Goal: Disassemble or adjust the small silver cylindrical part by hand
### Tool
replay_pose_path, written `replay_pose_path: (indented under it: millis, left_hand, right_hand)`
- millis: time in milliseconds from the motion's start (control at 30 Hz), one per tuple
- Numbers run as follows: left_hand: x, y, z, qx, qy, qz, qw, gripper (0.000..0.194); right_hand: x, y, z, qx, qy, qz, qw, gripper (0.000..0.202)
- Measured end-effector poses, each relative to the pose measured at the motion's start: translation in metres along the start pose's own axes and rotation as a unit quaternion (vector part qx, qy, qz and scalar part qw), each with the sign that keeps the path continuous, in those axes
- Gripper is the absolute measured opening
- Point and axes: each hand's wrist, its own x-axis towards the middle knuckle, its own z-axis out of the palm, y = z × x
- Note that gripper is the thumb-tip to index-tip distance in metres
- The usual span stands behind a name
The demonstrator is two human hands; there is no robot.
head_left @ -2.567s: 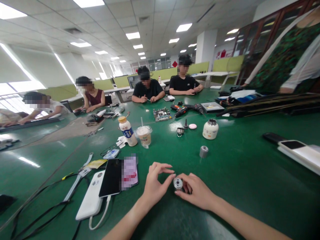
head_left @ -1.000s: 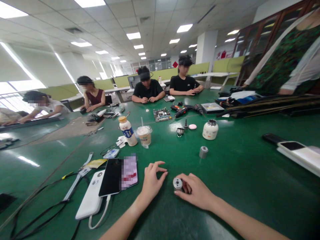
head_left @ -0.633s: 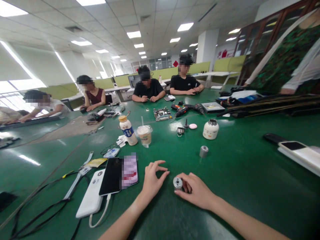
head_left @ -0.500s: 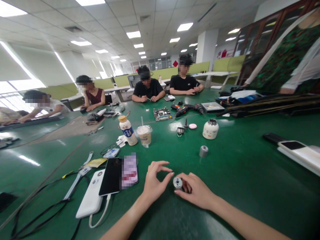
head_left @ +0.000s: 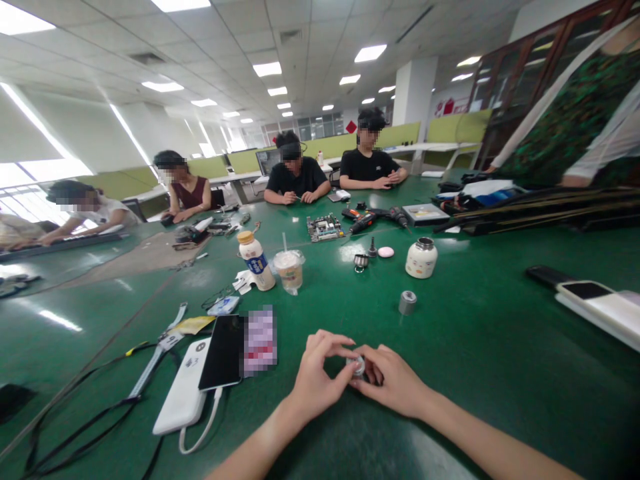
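On the green table in front of me, my right hand [head_left: 395, 380] curls thumb and fingers around a small silver metal cylinder [head_left: 357, 367]. The cylinder's lower part is mostly hidden by my fingers. From the other side my left hand [head_left: 323, 370] reaches over it, with the thumb and forefinger closed on its top. A similar metal cylinder [head_left: 407, 303] stands upright by itself, farther off and to the right. Behind that is a white flask [head_left: 421, 259] without a lid.
To my left lie a white power bank [head_left: 180, 393] with a cable, a dark phone [head_left: 223, 350] and a lanyard [head_left: 155, 363]. A bottle [head_left: 257, 263] and a lidded cup [head_left: 289, 272] stand beyond. Farther away are a circuit board [head_left: 325, 228], drills [head_left: 373, 220] and several people.
My left hand has moved right and closed its thumb and forefinger onto the top of the cylinder. My right hand keeps its hold in the same place.
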Motion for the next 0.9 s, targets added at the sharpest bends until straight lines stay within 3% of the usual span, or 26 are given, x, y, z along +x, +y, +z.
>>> replay_pose_path:
  millis: [233, 667, 833, 900]
  left_hand:
    - [-0.003, 0.006, -0.005, -0.019, -0.046, 0.034, 0.998, 0.046]
    - [-0.002, 0.001, 0.003, 0.022, 0.014, 0.011, 1.0, 0.037]
    - [0.006, -0.021, -0.005, 0.051, 0.078, -0.059, 0.994, 0.032]
    - [0.009, -0.035, -0.007, 0.067, 0.067, -0.091, 0.991, 0.034]
  right_hand:
    - [0.0, 0.002, 0.0, -0.009, -0.005, 0.003, 1.0, 0.023]
    - [0.001, -0.001, -0.002, 0.007, -0.006, 0.005, 1.0, 0.02]
    - [0.0, -0.005, -0.005, 0.004, -0.012, 0.013, 1.0, 0.022]
    - [0.0, -0.005, -0.006, 0.007, -0.013, 0.017, 1.0, 0.022]
